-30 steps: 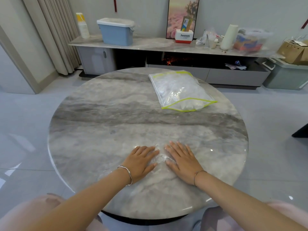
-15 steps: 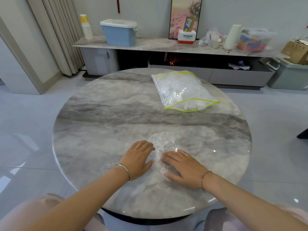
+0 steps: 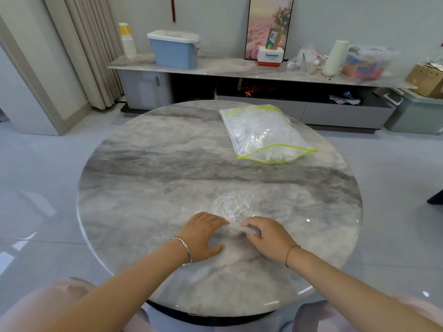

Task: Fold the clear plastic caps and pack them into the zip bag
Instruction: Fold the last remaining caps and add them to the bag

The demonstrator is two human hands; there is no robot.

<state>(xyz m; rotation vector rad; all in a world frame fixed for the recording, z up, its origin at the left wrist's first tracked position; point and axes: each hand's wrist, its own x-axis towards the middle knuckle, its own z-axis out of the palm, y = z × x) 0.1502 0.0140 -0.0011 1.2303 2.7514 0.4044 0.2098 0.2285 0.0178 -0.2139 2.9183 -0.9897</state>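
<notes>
Both hands work on one clear plastic cap (image 3: pixel 232 207) at the near side of the round marble table (image 3: pixel 143 188). The cap lies crumpled and puffed up just beyond the fingertips, and its near edge is gathered between the two hands. The right hand (image 3: pixel 266 236) has its fingers curled into the film and grasps that bunched edge. The left hand (image 3: pixel 203 233) has bent fingers whose tips touch the cap's edge, while its thumb lies apart on the table. Whether the left hand actually grips the film or only bears down on it cannot be told.

Well beyond the hands, ahead and to the right, lies the zip bag (image 3: pixel 261 133). Its yellow-green mouth gapes toward the person, and it is already bulging with clear plastic.

The packing looks well advanced, since the bag seems nearly full. This is the only loose cap in sight, and it is not yet folded flat. It has yet to be folded, carried to the bag and pushed in, and the zip has yet to be closed.
</notes>
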